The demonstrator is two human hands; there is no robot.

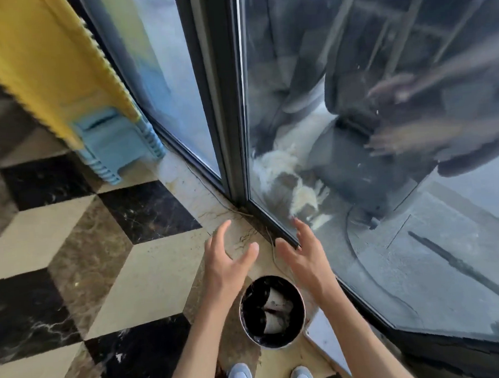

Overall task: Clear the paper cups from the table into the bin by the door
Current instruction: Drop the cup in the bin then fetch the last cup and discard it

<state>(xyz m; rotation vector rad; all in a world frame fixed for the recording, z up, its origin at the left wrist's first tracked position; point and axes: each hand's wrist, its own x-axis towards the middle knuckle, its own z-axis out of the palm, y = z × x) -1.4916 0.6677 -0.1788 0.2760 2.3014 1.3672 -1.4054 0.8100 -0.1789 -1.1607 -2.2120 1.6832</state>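
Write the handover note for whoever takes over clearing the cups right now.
Left hand: open, empty, held above the floor past the bin.
Right hand: open, empty, next to the glass door.
Bin: round, dark liner, on the floor by the door, just ahead of the person's shoes.
Done: paper cups lie inside the bin, at least two, on their sides.
Left: the table is out of view, so go back and check it for any remaining cups.
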